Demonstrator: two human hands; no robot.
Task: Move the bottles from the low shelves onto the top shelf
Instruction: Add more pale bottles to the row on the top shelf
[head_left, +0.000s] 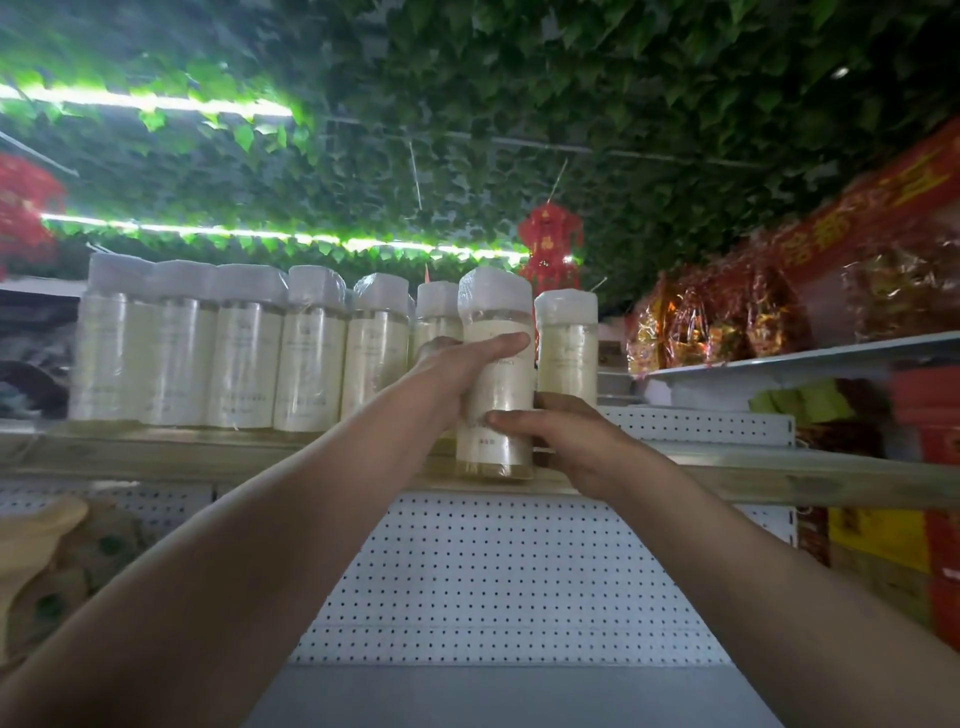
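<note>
**Both hands on one bottle at the top shelf edge**

Leaf-covered ceiling (519, 104) fills the upper view. Top shelf (208, 452) runs across the view, wooden front edge blurred. Row of shrink-wrapped pale bottles (244, 348) stands on it; label print unreadable. Held bottle (496, 374) is upright at the shelf's front edge, right of the row; whether its base rests on the board cannot be told. Left hand (457, 374) wraps its middle, fingers hidden behind. Right hand (566, 441) grips its lower part, thumb in front. One more bottle (566, 343) stands just beside, partly hidden.
</note>
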